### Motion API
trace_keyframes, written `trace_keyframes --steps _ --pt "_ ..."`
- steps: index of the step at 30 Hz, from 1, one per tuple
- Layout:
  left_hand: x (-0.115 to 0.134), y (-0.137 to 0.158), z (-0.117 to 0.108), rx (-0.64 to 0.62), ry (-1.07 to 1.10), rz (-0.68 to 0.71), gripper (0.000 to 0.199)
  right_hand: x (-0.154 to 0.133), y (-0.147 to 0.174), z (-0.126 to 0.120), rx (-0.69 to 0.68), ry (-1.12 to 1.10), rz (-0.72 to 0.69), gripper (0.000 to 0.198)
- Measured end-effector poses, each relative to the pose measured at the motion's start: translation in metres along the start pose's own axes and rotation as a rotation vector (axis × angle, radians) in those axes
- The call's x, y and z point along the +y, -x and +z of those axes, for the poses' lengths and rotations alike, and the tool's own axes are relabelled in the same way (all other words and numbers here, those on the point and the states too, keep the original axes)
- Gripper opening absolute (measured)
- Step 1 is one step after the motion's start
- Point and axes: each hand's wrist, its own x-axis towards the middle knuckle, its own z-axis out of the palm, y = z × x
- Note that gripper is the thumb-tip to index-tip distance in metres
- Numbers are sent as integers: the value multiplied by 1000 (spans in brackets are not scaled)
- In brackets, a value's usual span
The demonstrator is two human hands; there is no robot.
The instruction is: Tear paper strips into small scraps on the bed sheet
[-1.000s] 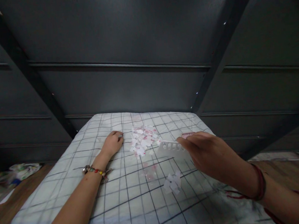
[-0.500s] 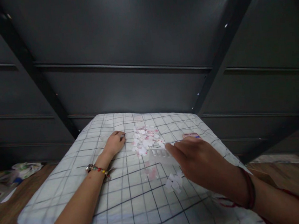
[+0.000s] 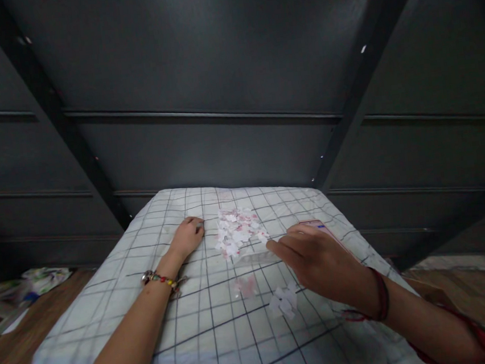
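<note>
My right hand [image 3: 313, 255] pinches the edge of a whitish, translucent plastic strip or tray [image 3: 254, 257]. It is tilted nearly edge-on, so its small compartments hardly show. Just beyond it lies a pile of small white and pink paper-like pieces [image 3: 239, 232]. My left hand [image 3: 188, 234] rests on the checked cloth left of the pile, fingers loosely bent, apart from the pieces. Nearer me are a small clear packet with pink in it [image 3: 245, 286] and a cluster of white pieces [image 3: 284, 301].
A white cloth with dark grid lines [image 3: 224, 344] covers the table. A phone-like flat thing with a pink edge [image 3: 317, 224] lies partly behind my right hand. A dark panelled wall [image 3: 213, 145] stands behind the table. Bags and clutter [image 3: 41, 280] lie at far left.
The plastic tray has tipped from showing its compartments to nearly edge-on, and my right hand has turned with it. My left hand stays in place. The view has shifted slightly.
</note>
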Motion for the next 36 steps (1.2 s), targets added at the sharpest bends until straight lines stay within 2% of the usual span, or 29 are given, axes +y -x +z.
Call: trace_keyframes --steps 4,10,16,20,29,33,36 --pt "-3 0 1 31 24 -6 34 24 8 14 14 55 81 33" --pt "-7 1 4 102 54 4 31 62 14 51 144 -46 54 36" --pt "-7 2 3 108 42 -17 32 55 3 73 278 -200 24 34" --pt "-6 2 4 73 28 -32 35 44 8 75 281 -169 55 34" --pt "-5 1 8 74 22 -15 31 45 19 65 278 -68 28 28" --pt "-6 1 8 68 16 -16 33 49 22 58 224 -123 -26 28" --pt "-6 1 8 78 33 -18 32 53 24 54 256 -165 -4 33"
